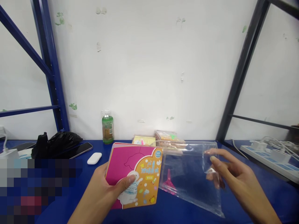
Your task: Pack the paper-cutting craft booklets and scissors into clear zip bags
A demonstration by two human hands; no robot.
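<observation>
My left hand (109,189) grips a pink and orange children's booklet (135,174) with a cartoon rabbit on its cover, thumb pressed on the front. My right hand (230,174) pinches the upper right edge of a clear plastic bag (187,174), held just right of the booklet. The booklet's right edge meets the bag's left side. A small pink printed mark (168,184) shows on the bag's film. Both are held above the blue tabletop (77,193).
Behind lie stacks of similar packs (167,136), a green-labelled bottle (107,127), a white oval case (94,158), a phone (79,150) and a black bag (57,141). A white power strip (268,157) sits far right. Blue rack posts (50,68) flank the white wall.
</observation>
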